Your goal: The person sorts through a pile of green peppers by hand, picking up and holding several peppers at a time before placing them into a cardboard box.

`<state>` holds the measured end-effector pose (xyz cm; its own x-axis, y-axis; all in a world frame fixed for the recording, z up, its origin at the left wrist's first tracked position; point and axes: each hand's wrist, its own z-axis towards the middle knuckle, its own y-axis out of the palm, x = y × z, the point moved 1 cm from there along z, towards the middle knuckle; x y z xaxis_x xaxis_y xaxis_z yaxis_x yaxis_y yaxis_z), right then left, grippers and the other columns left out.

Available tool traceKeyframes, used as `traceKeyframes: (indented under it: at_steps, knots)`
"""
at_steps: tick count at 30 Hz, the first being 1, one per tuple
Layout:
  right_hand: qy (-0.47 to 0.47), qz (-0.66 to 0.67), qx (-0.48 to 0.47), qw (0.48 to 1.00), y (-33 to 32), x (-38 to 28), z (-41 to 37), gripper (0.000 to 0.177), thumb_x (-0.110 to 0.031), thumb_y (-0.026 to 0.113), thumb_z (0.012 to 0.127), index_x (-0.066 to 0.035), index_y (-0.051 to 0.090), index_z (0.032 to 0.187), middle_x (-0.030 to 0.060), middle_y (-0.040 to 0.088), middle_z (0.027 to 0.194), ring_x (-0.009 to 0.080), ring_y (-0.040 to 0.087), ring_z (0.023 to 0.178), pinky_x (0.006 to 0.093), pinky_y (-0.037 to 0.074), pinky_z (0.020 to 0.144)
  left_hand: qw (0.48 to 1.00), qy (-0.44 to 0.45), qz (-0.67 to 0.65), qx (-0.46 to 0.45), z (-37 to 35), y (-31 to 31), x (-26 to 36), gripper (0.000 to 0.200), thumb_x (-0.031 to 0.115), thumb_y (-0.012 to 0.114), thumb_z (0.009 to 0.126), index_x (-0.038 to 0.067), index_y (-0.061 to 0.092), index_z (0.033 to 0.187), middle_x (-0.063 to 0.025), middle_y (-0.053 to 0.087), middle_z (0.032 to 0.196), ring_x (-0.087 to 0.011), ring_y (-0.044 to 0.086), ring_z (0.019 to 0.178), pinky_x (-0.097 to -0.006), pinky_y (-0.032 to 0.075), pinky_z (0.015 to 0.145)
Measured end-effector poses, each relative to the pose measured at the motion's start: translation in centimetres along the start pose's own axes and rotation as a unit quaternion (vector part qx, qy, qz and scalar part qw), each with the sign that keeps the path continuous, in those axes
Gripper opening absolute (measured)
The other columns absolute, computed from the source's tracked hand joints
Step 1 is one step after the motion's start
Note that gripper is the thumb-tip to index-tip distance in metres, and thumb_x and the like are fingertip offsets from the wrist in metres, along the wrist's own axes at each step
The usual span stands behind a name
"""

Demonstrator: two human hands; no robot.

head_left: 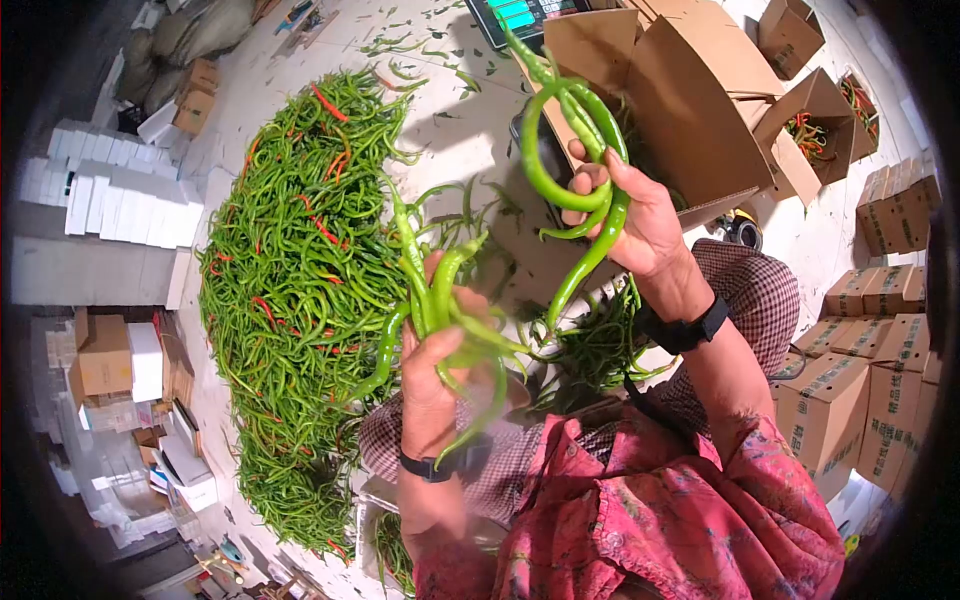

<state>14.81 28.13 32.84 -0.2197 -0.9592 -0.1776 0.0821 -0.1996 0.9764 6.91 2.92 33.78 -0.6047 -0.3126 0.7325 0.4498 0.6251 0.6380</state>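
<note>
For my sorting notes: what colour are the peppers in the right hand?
Green: the peppers in the right hand show it in the head view.

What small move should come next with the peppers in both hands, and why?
Probably lower the right hand with its peppers into the open box just beyond it: both hands are full, the left hand grips another bunch, and that box is nearest.

- Peppers [437, 300] in the left hand [430, 390]: bright green.
- Curved peppers [527, 155] in the right hand [645, 225]: the same glossy green.
- Pile [290, 300]: green, flecked with a few red peppers [325, 100].
- Sleeve [680, 510]: pink-red, floral print.
- Trousers [760, 290]: brown-and-white check.
- Wristband [690, 330]: black.
- Cardboard boxes [690, 110]: plain brown.
- Foam boxes [120, 190]: white.
</note>
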Motion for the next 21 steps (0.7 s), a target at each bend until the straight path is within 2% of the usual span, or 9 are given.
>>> traceKeyframes:
  at_steps: [1,3,5,12,14,16,18,21]
  knots:
    - [-0.012,0.002,0.025,1.000,0.1,-0.2,-0.2,0.040,-0.018,0.051,0.097,0.004,0.044,0.130,0.0113,0.066,0.097,0.0268,0.064,0.097,0.0348,0.053,0.078,1.000,-0.005,-0.007,-0.008,0.1,-0.1,-0.2,0.078,0.010,0.062,0.073,0.010,0.031,0.145,-0.0095,0.060,0.108,-0.0232,0.063,0.094,-0.0358,0.055,0.082]
    - [-0.004,0.054,0.005,0.999,0.4,-0.3,-0.2,0.040,-0.017,0.051,0.097,0.005,0.044,0.130,0.0117,0.066,0.097,0.0261,0.063,0.096,0.0332,0.052,0.074,1.000,-0.010,-0.015,-0.014,0.2,0.1,-0.3,0.078,0.008,0.061,0.074,0.010,0.031,0.145,-0.0095,0.060,0.109,-0.0231,0.063,0.095,-0.0359,0.054,0.083]
    - [0.012,0.132,-0.039,0.990,0.0,-0.3,-0.1,0.040,-0.015,0.051,0.097,0.006,0.043,0.130,0.0131,0.063,0.097,0.0245,0.060,0.093,0.0291,0.046,0.065,0.999,-0.016,0.029,0.009,0.2,0.7,-0.3,0.084,0.014,0.068,0.072,0.006,0.029,0.145,-0.0097,0.053,0.095,-0.0243,0.055,0.095,-0.0391,0.052,0.081]
    - [-0.020,0.050,-0.005,0.999,-0.6,-0.3,-0.3,0.036,-0.016,0.048,0.098,0.005,0.045,0.128,0.0139,0.062,0.096,0.0278,0.060,0.098,0.0385,0.054,0.080,0.999,-0.023,0.035,-0.004,0.6,1.0,-0.8,0.084,0.014,0.068,0.072,0.006,0.028,0.146,-0.0095,0.053,0.096,-0.0247,0.056,0.096,-0.0393,0.051,0.083]
    - [-0.010,0.018,-0.027,0.999,-0.6,-0.4,-0.4,0.034,-0.015,0.047,0.099,0.004,0.047,0.126,0.0144,0.062,0.100,0.0274,0.060,0.099,0.0376,0.054,0.079,0.999,-0.022,0.044,0.000,0.6,1.5,-0.9,0.085,0.014,0.068,0.072,0.005,0.027,0.146,-0.0095,0.053,0.097,-0.0247,0.056,0.096,-0.0386,0.050,0.084]
    - [-0.037,0.018,0.026,0.999,-0.7,0.0,-0.4,0.032,-0.013,0.049,0.098,0.002,0.049,0.126,0.0138,0.062,0.103,0.0272,0.061,0.097,0.0363,0.054,0.077,0.999,-0.024,0.049,-0.004,0.7,1.1,-1.1,0.085,0.013,0.068,0.072,0.005,0.027,0.146,-0.0099,0.054,0.097,-0.0248,0.057,0.096,-0.0385,0.051,0.084]
    - [-0.047,-0.003,0.051,0.998,-0.2,0.2,-0.4,0.031,-0.012,0.051,0.097,0.000,0.049,0.125,0.0125,0.062,0.102,0.0263,0.062,0.096,0.0355,0.054,0.077,0.998,-0.029,0.026,-0.053,0.9,0.6,-1.4,0.076,0.001,0.064,0.075,0.010,0.032,0.144,-0.0075,0.060,0.106,-0.0186,0.061,0.092,-0.0288,0.052,0.081]
    - [-0.062,-0.071,0.090,0.992,0.1,0.1,-0.6,0.030,-0.011,0.054,0.095,-0.002,0.050,0.124,0.0097,0.062,0.100,0.0244,0.063,0.093,0.0347,0.054,0.078,0.997,-0.046,0.027,-0.046,0.8,1.6,-1.5,0.076,0.004,0.066,0.076,0.009,0.032,0.143,-0.0076,0.060,0.105,-0.0186,0.060,0.089,-0.0307,0.052,0.079]
